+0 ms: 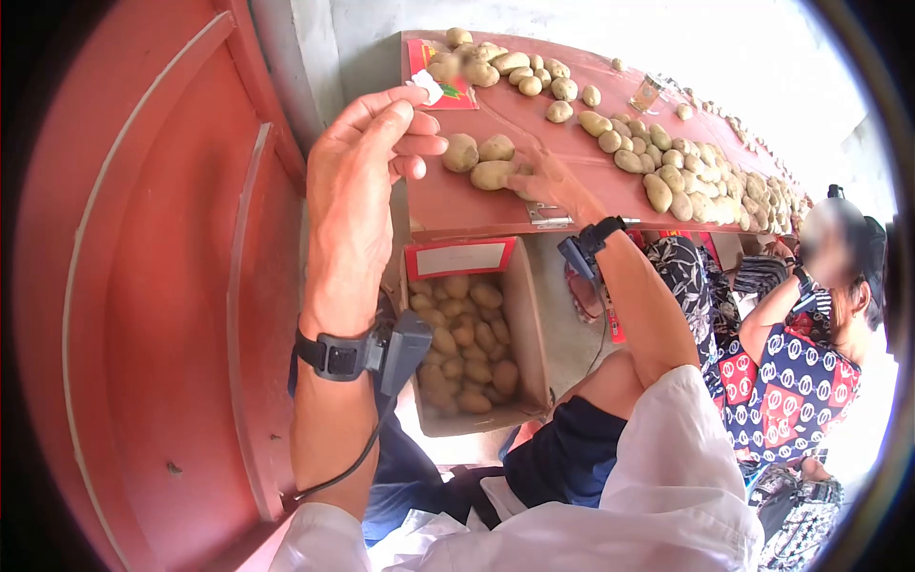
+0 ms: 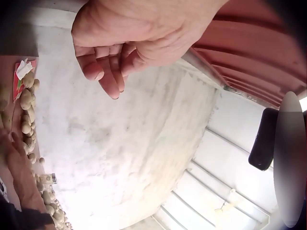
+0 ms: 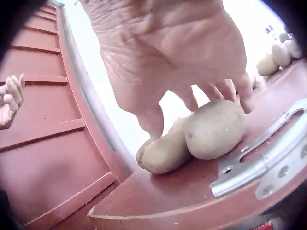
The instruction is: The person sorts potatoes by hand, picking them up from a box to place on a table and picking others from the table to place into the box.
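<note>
Nearest: cardboard box (image 1: 530,324) of potatoes sitting below the bench (image 1: 457,205) edge, between the knees, white label card (image 1: 459,258) on its rim. Wrist-camera units and cables strapped on both forearms.

Left hand (image 1: 357,181) is hanging raised in the air in front of the red door panel (image 1: 162,315), well apart from the bench. It's pinching a small white scrap (image 1: 425,89) between thumb and index tip; other fingers (image 2: 109,72) loosely curled. Scrap isn't visible in the left wrist view.

Right hand (image 1: 553,181) is reaching over the bench, fingers curling down around two potatoes (image 3: 194,139) lying touching each other near the front edge; thumb on the end of the longer one. Metal hinge plate (image 3: 259,158) just beside them on the bench.

Two more potatoes (image 1: 477,151) lying just left of that hand. Farther back: red printed sheet (image 1: 448,91) with a loose pile of potatoes on it, then a long dense row running right along the bench.

Right edge: second person in a patterned top, partly cut off. Far end of the row is washing out in glare — can't count or separate items there.
</note>
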